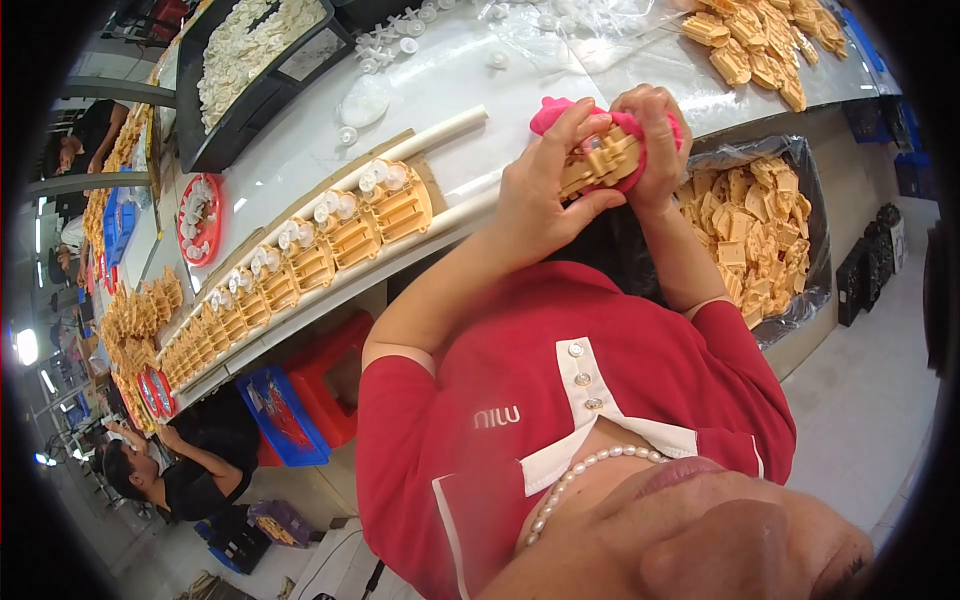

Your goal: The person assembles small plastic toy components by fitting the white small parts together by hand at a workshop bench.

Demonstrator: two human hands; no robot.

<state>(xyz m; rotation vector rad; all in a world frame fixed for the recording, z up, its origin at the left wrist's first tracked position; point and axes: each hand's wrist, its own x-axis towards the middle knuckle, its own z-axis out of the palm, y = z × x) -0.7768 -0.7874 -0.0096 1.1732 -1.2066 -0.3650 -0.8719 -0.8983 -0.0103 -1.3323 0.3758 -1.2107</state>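
Observation:
Both my hands are raised together over the near edge of the table, closed round one tan moulded plastic part (606, 160). A bright pink piece (549, 116), soft-looking, lies round and behind that part; its exact kind I cannot tell. My left hand (555, 165) grips the tan part from the left, thumb along its lower edge. Fingers of my right hand (655, 140) are bent over the top and right side, against the pink piece. To the left runs a row of tan plastic parts (340, 238), with white round pieces (335, 207) on several of them.
White rails (440, 130) border the row. A black bin (262, 88) of small white pieces stands back left, near a red tray (200, 220). Tan parts are heaped back right (765, 50) and in a lined box (745, 235) below. Another person (180, 470) sits at lower left.

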